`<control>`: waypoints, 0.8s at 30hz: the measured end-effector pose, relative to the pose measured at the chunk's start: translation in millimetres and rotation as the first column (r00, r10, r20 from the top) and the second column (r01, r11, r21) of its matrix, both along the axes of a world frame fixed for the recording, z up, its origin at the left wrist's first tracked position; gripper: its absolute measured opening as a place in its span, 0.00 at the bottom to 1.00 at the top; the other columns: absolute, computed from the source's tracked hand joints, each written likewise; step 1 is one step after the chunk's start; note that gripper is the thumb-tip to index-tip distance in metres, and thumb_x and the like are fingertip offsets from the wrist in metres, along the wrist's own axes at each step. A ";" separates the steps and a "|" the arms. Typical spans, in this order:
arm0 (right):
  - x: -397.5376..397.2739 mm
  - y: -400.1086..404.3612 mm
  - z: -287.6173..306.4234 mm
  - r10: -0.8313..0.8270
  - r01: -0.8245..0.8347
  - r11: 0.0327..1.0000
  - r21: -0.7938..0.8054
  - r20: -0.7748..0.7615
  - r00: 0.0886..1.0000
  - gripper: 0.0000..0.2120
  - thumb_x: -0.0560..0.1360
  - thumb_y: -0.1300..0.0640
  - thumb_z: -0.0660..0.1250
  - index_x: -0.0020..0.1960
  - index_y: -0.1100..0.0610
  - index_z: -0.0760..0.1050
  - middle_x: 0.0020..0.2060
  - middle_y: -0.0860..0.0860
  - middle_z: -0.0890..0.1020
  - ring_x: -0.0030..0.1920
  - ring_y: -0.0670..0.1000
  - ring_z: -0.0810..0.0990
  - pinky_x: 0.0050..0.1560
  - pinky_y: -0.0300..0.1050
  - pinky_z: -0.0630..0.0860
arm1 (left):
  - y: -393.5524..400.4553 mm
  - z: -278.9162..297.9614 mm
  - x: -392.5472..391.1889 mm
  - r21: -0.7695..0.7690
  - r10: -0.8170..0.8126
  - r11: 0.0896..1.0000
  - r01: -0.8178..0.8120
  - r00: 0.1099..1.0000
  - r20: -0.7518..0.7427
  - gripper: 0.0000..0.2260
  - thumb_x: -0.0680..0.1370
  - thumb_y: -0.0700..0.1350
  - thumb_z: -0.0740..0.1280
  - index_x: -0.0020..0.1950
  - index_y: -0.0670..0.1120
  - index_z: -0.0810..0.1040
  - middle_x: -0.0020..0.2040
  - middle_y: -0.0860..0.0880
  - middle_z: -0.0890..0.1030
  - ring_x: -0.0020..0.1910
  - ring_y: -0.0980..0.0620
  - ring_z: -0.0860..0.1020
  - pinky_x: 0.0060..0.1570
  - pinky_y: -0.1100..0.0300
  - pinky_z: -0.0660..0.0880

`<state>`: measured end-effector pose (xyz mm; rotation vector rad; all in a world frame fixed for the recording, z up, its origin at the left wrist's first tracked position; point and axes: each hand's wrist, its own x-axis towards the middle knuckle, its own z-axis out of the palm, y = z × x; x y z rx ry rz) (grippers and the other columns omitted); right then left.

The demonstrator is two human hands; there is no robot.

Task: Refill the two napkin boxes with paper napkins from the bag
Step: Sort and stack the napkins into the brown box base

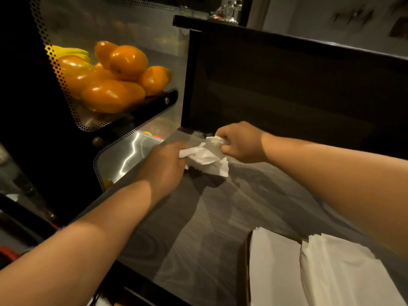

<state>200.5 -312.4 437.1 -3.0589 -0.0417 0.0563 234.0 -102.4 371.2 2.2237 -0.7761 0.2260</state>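
Both hands grip one crumpled white napkin (206,159) at the far end of the grey wood-grain counter (198,228): my left hand (164,165) has its fingers curled round the left end, my right hand (239,142) pinches the right end in a closed fist. I see the wad hanging just above the counter, close to the dark back panel (287,85). Near right, two stacks of flat white napkins (320,272) lie side by side. Far left, oranges (114,78) sit behind a perforated guard.
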 end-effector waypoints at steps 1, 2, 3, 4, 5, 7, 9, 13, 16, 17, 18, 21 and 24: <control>8.0 0.2 -7.9 0.025 -0.025 1.000 0.018 -0.031 0.999 0.06 0.80 0.56 0.64 0.57 0.51 0.77 0.48 0.48 0.80 0.51 0.54 0.80 0.46 0.44 0.75 | 4.9 -2.6 -0.9 -0.009 -0.011 1.000 0.011 1.000 -0.013 0.07 0.79 0.38 0.63 0.44 0.49 0.77 0.40 0.51 0.79 0.40 0.52 0.75 0.35 0.64 0.69; 14.2 1.4 -14.7 0.060 -0.060 0.998 -0.002 -0.081 0.995 0.09 0.80 0.55 0.65 0.60 0.51 0.76 0.51 0.48 0.78 0.55 0.54 0.79 0.49 0.43 0.74 | 9.5 -7.2 -1.6 0.011 -0.024 1.000 0.024 1.000 -0.018 0.06 0.78 0.39 0.64 0.46 0.47 0.79 0.42 0.51 0.80 0.41 0.51 0.77 0.39 0.59 0.73; 20.5 1.4 -22.0 0.097 -0.105 0.993 -0.047 -0.150 0.984 0.16 0.80 0.53 0.66 0.67 0.52 0.73 0.57 0.50 0.76 0.59 0.53 0.77 0.54 0.44 0.75 | 13.5 -12.5 -2.6 0.060 -0.041 0.997 0.042 0.999 -0.022 0.06 0.78 0.40 0.64 0.47 0.48 0.80 0.45 0.51 0.80 0.43 0.50 0.78 0.43 0.55 0.75; 26.0 1.0 -29.5 0.112 -0.135 0.987 -0.084 -0.236 0.965 0.25 0.79 0.50 0.67 0.74 0.52 0.67 0.64 0.52 0.73 0.61 0.53 0.76 0.60 0.47 0.76 | 16.3 -19.0 -3.8 0.106 -0.064 0.992 0.067 0.998 -0.030 0.07 0.77 0.40 0.65 0.49 0.50 0.81 0.47 0.52 0.80 0.45 0.50 0.78 0.46 0.54 0.75; 30.6 1.2 -36.2 0.107 -0.141 0.986 -0.090 -0.307 0.946 0.32 0.78 0.48 0.68 0.78 0.53 0.62 0.67 0.53 0.71 0.61 0.52 0.76 0.61 0.50 0.77 | 17.9 -24.7 -5.7 0.133 -0.085 0.987 0.089 0.996 -0.038 0.08 0.76 0.40 0.66 0.51 0.51 0.81 0.49 0.52 0.79 0.47 0.51 0.77 0.47 0.55 0.74; 36.0 4.3 -45.2 0.101 -0.137 0.988 -0.074 -0.362 0.927 0.33 0.77 0.47 0.69 0.78 0.54 0.62 0.68 0.56 0.71 0.53 0.49 0.78 0.54 0.47 0.80 | 18.7 -33.1 -8.9 0.136 -0.097 0.986 0.099 0.995 -0.027 0.10 0.76 0.40 0.68 0.54 0.51 0.81 0.51 0.52 0.79 0.49 0.51 0.77 0.45 0.59 0.70; 39.1 6.3 -50.2 0.137 -0.168 0.982 -0.080 -0.298 0.945 0.33 0.78 0.49 0.69 0.79 0.52 0.61 0.68 0.55 0.72 0.45 0.44 0.75 0.41 0.36 0.75 | 19.2 -37.5 -8.3 0.113 -0.098 0.989 0.099 0.995 -0.012 0.09 0.75 0.38 0.67 0.51 0.50 0.81 0.49 0.51 0.79 0.47 0.51 0.77 0.41 0.63 0.65; 25.3 1.5 -53.6 0.179 -0.200 0.972 -0.124 -0.165 0.970 0.33 0.76 0.56 0.73 0.77 0.47 0.64 0.68 0.50 0.72 0.58 0.50 0.76 0.49 0.41 0.70 | 22.2 -35.6 -6.6 0.077 -0.068 0.995 0.069 0.998 -0.015 0.10 0.75 0.36 0.66 0.49 0.50 0.81 0.43 0.56 0.77 0.40 0.59 0.73 0.37 0.71 0.65; 0.4 -7.1 -56.0 0.198 -0.205 0.974 -0.099 -0.081 0.977 0.23 0.75 0.55 0.73 0.68 0.47 0.72 0.59 0.48 0.77 0.58 0.51 0.77 0.52 0.45 0.73 | 16.0 -28.6 -10.6 0.015 -0.102 0.994 0.104 0.989 -0.104 0.12 0.76 0.35 0.65 0.48 0.51 0.82 0.40 0.61 0.77 0.39 0.64 0.75 0.38 0.76 0.68; -8.4 -10.2 -55.5 0.195 -0.198 0.979 -0.045 -0.056 0.979 0.20 0.75 0.54 0.73 0.65 0.46 0.74 0.57 0.47 0.79 0.57 0.50 0.78 0.54 0.47 0.75 | 11.5 -26.4 -11.6 -0.010 -0.115 0.993 0.115 0.984 -0.135 0.12 0.76 0.35 0.65 0.46 0.52 0.82 0.39 0.60 0.79 0.39 0.64 0.76 0.38 0.74 0.69; -17.6 -13.8 -52.4 0.169 -0.168 0.985 0.034 -0.038 0.985 0.19 0.75 0.55 0.73 0.63 0.45 0.75 0.56 0.46 0.80 0.55 0.49 0.79 0.55 0.49 0.77 | 6.0 -24.1 -13.0 -0.049 -0.126 0.992 0.120 0.979 -0.158 0.12 0.75 0.35 0.66 0.45 0.52 0.82 0.39 0.58 0.81 0.40 0.63 0.78 0.38 0.71 0.72; -44.8 -27.9 -30.1 -0.036 0.035 0.947 0.320 -0.003 0.999 0.15 0.73 0.57 0.74 0.58 0.44 0.77 0.49 0.44 0.82 0.50 0.48 0.82 0.51 0.47 0.80 | -13.7 -10.8 -17.6 -0.229 -0.127 0.972 0.056 0.943 -0.308 0.12 0.73 0.35 0.67 0.41 0.52 0.83 0.38 0.52 0.84 0.39 0.55 0.81 0.38 0.56 0.78; -78.9 -50.3 -4.5 -0.264 0.223 0.784 0.580 -0.015 0.964 0.17 0.73 0.59 0.73 0.59 0.47 0.76 0.49 0.47 0.82 0.48 0.49 0.83 0.42 0.42 0.79 | -39.2 8.0 -24.0 -0.443 -0.216 0.896 -0.029 0.843 -0.492 0.12 0.75 0.37 0.67 0.42 0.53 0.84 0.40 0.48 0.85 0.41 0.49 0.82 0.40 0.54 0.78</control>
